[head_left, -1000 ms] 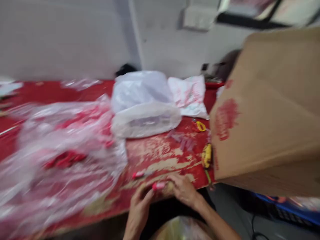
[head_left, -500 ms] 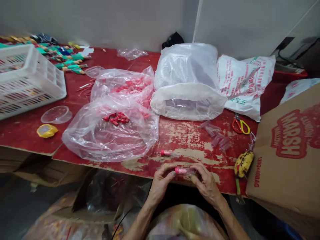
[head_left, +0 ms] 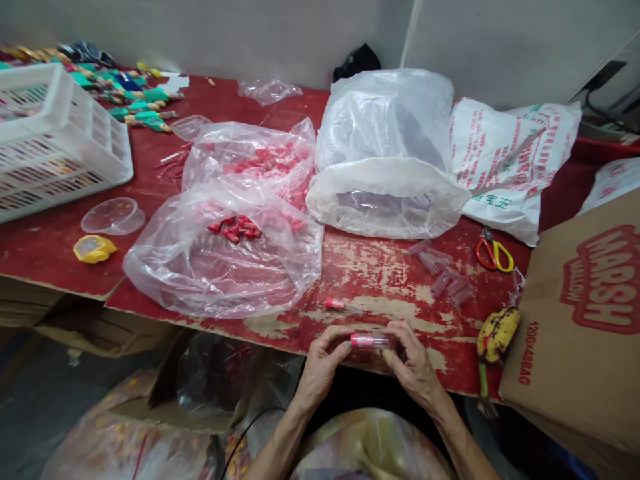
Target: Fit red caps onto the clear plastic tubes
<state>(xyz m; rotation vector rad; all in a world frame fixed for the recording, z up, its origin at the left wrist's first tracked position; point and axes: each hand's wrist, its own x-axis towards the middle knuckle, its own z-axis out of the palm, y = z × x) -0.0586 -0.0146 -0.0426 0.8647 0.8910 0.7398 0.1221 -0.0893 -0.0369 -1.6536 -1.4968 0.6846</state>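
Between my two hands, just above the table's front edge, is a small clear tube with a red cap [head_left: 370,341]. My left hand [head_left: 326,357] is closed, pinching the capped end between thumb and fingers. My right hand [head_left: 409,357] is closed around the clear end. A second red-capped tube [head_left: 344,307] lies on the table just beyond my hands. To the right lie several clear tubes without caps [head_left: 443,270]. Red caps [head_left: 235,228] sit in the open mouth of a clear plastic bag [head_left: 165,267] on the left.
White bags [head_left: 385,120] stand at the back. Red-and-yellow-handled scissors [head_left: 495,253], a banana [head_left: 500,330] and a cardboard box [head_left: 550,347] are on the right. A white basket [head_left: 75,147], a clear lid [head_left: 113,217] and a yellow item [head_left: 94,249] are on the left.
The view has shifted and turned slightly. Both hands keep hold of the capped tube in nearly the same spot, and more of its clear end shows.
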